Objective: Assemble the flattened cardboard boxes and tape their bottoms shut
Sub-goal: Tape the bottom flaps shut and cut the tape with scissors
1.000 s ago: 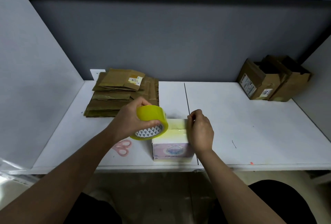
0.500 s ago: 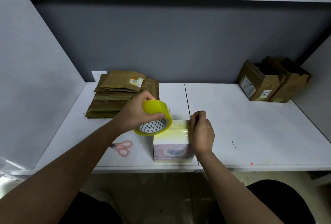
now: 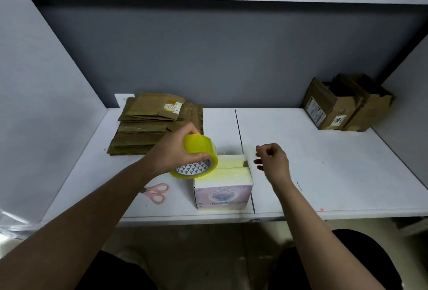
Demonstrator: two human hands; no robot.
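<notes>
While a small box [image 3: 222, 182] stands at the table's [image 3: 324, 173] front edge, near 6 o'clock, its top flaps lie closed under a strip of yellowish tape, so its inside cannot be seen. Its near face shows a pink and blue print. At 2 o'clock, against the back wall, two brown boxes [image 3: 347, 104] stand side by side, touching, their upper flaps loose; what they hold cannot be made out. At 10 o'clock lies one stack of flattened cartons [image 3: 150, 125], the number in it too hard to count, a label on the topmost.

One left hand [image 3: 172, 150] reaches in from 7 o'clock and grips a single roll of yellow tape [image 3: 199, 156], thumb under it and fingers over the top, the roll tilted and hanging at the small box's left top edge. One right hand [image 3: 274, 162] hovers just right of the box, apart from it, fingers curled toward the thumb; whether it pinches a tape end cannot be told.

One pair of pink scissors [image 3: 156, 193] lies flat at 7 o'clock, beside the left forearm.
</notes>
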